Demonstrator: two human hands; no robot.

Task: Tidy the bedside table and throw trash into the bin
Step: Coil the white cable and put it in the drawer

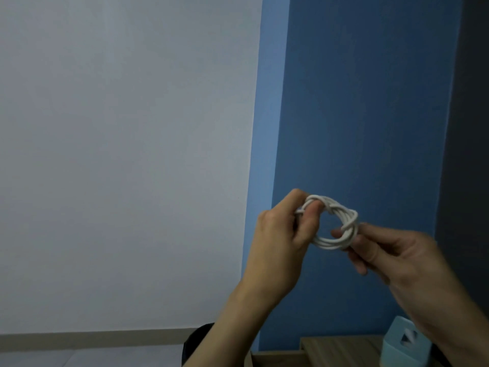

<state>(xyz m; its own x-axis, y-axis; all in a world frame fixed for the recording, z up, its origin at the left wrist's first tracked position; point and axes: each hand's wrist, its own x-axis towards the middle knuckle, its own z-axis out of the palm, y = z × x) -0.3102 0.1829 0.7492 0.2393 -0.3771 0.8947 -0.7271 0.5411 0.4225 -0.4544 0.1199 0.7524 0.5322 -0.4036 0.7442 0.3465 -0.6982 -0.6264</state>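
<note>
Blue wall [357, 102], wooden table [341, 348] below; left hand [277, 239], right hand [397, 258] grip coiled white cable [330, 243].

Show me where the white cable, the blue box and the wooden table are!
white cable [329, 243]: head view, lower arc of the coil.
blue box [391, 352]: head view, its left front wall.
wooden table [341, 348]: head view, bare top.

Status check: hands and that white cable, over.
Left hand and right hand both pinching coiled white cable, held up before the blue wall. Wooden table and light blue box below. Nothing obstructing.
</note>
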